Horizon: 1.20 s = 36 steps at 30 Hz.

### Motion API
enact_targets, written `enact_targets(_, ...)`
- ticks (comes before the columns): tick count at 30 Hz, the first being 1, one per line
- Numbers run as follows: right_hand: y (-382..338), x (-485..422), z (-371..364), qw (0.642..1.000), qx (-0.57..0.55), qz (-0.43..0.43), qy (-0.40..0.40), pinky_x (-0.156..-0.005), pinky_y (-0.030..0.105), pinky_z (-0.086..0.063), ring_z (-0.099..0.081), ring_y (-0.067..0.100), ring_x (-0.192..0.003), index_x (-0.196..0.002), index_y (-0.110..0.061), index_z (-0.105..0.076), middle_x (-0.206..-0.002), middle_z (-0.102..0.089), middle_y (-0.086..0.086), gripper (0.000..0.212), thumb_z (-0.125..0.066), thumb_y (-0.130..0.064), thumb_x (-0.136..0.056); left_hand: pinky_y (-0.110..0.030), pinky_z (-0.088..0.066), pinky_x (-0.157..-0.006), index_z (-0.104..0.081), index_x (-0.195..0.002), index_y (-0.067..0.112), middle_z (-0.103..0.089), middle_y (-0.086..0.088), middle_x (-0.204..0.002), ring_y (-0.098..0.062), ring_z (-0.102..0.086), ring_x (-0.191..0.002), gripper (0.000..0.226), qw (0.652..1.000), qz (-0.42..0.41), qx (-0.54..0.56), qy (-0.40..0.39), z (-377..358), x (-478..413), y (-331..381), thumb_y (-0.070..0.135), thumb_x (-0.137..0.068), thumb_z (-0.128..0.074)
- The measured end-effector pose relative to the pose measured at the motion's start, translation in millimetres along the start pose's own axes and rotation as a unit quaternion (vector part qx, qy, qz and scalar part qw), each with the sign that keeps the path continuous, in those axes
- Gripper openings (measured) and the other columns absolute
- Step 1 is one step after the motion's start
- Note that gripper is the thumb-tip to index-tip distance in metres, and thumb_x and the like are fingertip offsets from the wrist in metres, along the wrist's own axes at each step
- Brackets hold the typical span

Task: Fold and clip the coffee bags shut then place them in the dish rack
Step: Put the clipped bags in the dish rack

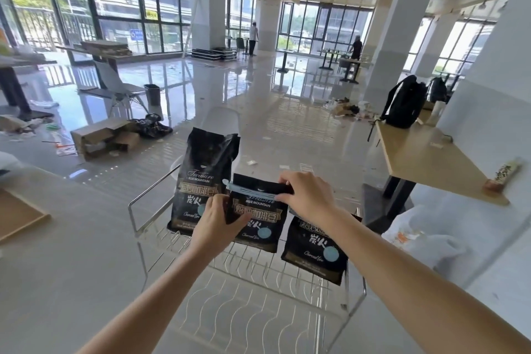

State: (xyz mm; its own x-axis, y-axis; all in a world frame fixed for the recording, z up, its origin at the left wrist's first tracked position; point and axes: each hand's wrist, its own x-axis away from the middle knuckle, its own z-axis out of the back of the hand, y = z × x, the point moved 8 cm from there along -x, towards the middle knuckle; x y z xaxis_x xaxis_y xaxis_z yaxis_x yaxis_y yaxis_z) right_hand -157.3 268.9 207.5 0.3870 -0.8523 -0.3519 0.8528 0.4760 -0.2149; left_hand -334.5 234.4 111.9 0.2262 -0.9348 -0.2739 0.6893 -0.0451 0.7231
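Three black coffee bags stand in the wire dish rack, which sits on the pale table near its far edge. The left bag stands tall and unfolded at the rack's far left corner. The middle bag has its top folded down under a blue clip. The left hand grips this bag's left edge, fingers curled closed across its front. The right hand pinches the folded top at the clip's right end, thumb and fingers closed on it. The right bag leans just beside it, beneath the right wrist.
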Motion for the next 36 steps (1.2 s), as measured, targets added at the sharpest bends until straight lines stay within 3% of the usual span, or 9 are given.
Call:
enact_targets(3, 2.8, -1.4, 0.5, 1.0, 0.003, -0.01, 0.014, -0.066, 0.029, -0.042, -0.065, 0.02, -0.078, -0.094, -0.023, -0.06, -0.087, -0.071, -0.001, 0.021, -0.07, -0.036, -0.081, -0.025, -0.043, -0.061, -0.042, -0.114, 0.016, -0.049, 0.002, -0.115, -0.013, -0.052, -0.087, 0.062, 0.999, -0.022, -0.033, -0.021, -5.2, 1.3, 1.7, 0.056, -0.073, -0.065)
enact_targets(8, 9.6, 0.5, -3.9, 0.999, -0.019, -0.025, -0.016, -0.068, 0.031, -0.048, -0.063, 0.017, -0.08, -0.097, -0.024, -0.059, -0.091, -0.071, -0.003, 0.022, -0.069, -0.037, -0.081, -0.028, -0.046, -0.059, -0.043, -0.111, 0.02, -0.05, 0.005, -0.112, -0.012, -0.054, -0.083, 0.059, 0.997, -0.024, -0.056, -0.041, -10.9, 1.8, -2.3, 0.062, -0.073, -0.06)
enact_targets(13, 15.8, 5.2, -6.7, 0.993, -0.054, -0.041, -0.097, -0.078, 0.042, -0.054, -0.061, 0.017, -0.089, -0.111, -0.024, -0.053, -0.103, -0.066, 0.0, 0.038, -0.068, -0.04, -0.08, -0.032, -0.053, -0.066, -0.046, -0.111, 0.02, -0.049, 0.006, -0.106, -0.012, -0.055, -0.084, 0.06, 0.996, -0.02, -0.064, -0.063, -15.4, 0.3, -5.7, 0.066, -0.074, -0.055)
enact_targets(16, 30.5, 14.5, -10.1, 0.98, -0.032, -0.07, -0.183, -0.085, 0.037, -0.048, -0.057, 0.022, -0.106, -0.126, -0.024, -0.045, -0.12, -0.061, 0.002, 0.06, -0.073, -0.04, -0.075, -0.029, -0.05, -0.063, -0.048, -0.108, 0.02, -0.048, 0.007, -0.101, -0.01, -0.054, -0.079, 0.057, 0.996, -0.023, -0.065, -0.059, -14.5, 0.9, -5.0, 0.065, -0.074, -0.055)
enact_targets(19, 38.1, 25.6, -13.9, 0.971, 0.031, -0.061, -0.229, -0.084, 0.035, -0.046, -0.056, 0.023, -0.11, -0.127, -0.023, -0.047, -0.126, -0.059, 0.003, 0.065, -0.078, -0.031, -0.071, -0.026, -0.044, -0.056, -0.051, -0.102, 0.022, -0.049, 0.007, -0.096, -0.007, -0.052, -0.071, 0.049, 0.996, -0.03, -0.072, -0.052, -12.1, 1.5, -2.0, 0.063, -0.076, -0.055)
enact_targets(22, 39.2, 27.4, -12.2, 0.978, 0.042, -0.062, -0.195, -0.087, 0.041, -0.05, -0.057, 0.025, -0.11, -0.125, -0.023, -0.05, -0.125, -0.06, 0.005, 0.058, -0.077, -0.023, -0.074, -0.026, -0.044, -0.057, -0.053, -0.1, 0.021, -0.055, 0.006, -0.097, -0.013, -0.055, -0.075, 0.048, 0.995, -0.035, -0.083, -0.052, -11.3, 2.7, -0.8, 0.062, -0.076, -0.055)
enact_targets(29, 29.9, 27.2, -3.2, 0.987, 0.082, -0.014, -0.136, -0.065, 0.032, -0.045, -0.062, 0.024, -0.093, -0.114, -0.029, -0.051, -0.11, -0.066, 0.005, 0.039, -0.068, -0.014, -0.082, -0.026, -0.04, -0.054, -0.054, -0.091, 0.022, -0.057, 0.006, -0.085, -0.013, -0.052, -0.068, 0.039, 0.997, -0.035, -0.059, -0.047, -8.5, 4.5, -2.1, 0.058, -0.077, -0.058)
enact_targets(33, 34.8, 27.6, -4.4, 0.987, 0.036, -0.029, -0.155, -0.075, 0.037, -0.05, -0.06, 0.024, -0.101, -0.116, -0.026, -0.054, -0.118, -0.064, 0.005, 0.037, -0.067, -0.016, -0.083, -0.027, -0.04, -0.053, -0.052, -0.086, 0.023, -0.056, 0.006, -0.083, -0.012, -0.052, -0.066, 0.038, 0.996, -0.029, -0.067, -0.046, -9.1, 6.4, -1.1, 0.059, -0.077, -0.057)
enact_targets(36, 35.6, 28.7, -6.5, 0.985, 0.028, -0.039, -0.168, -0.086, 0.042, -0.05, -0.056, 0.026, -0.113, -0.127, -0.026, -0.048, -0.13, -0.058, 0.005, 0.048, -0.067, -0.024, -0.083, -0.029, -0.043, -0.056, -0.053, -0.091, 0.022, -0.057, 0.005, -0.087, -0.016, -0.055, -0.072, 0.038, 0.995, -0.025, -0.078, -0.055, -8.4, 8.1, 0.6, 0.058, -0.079, -0.055)
